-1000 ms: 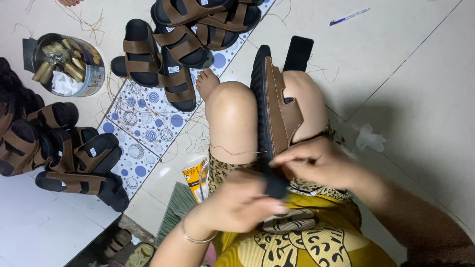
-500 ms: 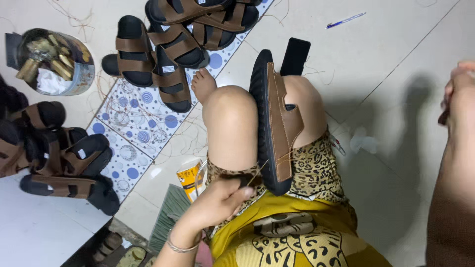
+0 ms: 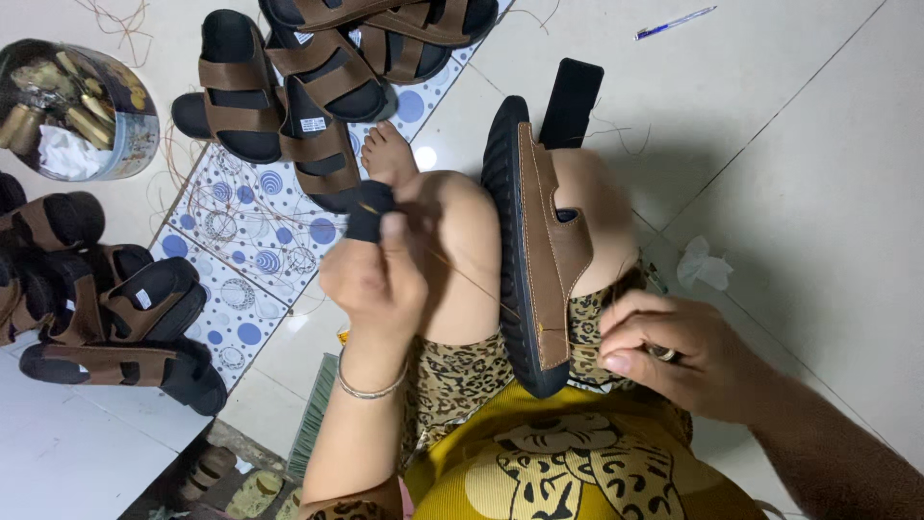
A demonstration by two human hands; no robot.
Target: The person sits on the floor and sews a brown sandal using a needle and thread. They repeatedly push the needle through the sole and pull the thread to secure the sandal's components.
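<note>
Since 0.5 s ago, left hand (image 3: 377,274) has risen from the lap to knee height, and right hand (image 3: 679,347) has come back down beside the sandal (image 3: 539,260). Left fingers are clenched on a small black tool (image 3: 370,214), with a taut thread (image 3: 472,281) running from it to the sandal's sole edge; right fingers pinch at the strap's near end, though what they grip is hidden. Sandal stands on edge between the knees, above the tiled floor (image 3: 789,144), well apart from the sandal pile (image 3: 318,87) and tin (image 3: 77,111).

brown-strapped black sandals (image 3: 241,91) heaped on floor | round tin of spools (image 3: 77,111) | blue pen (image 3: 674,21) | crumpled white tissue (image 3: 703,265)
</note>
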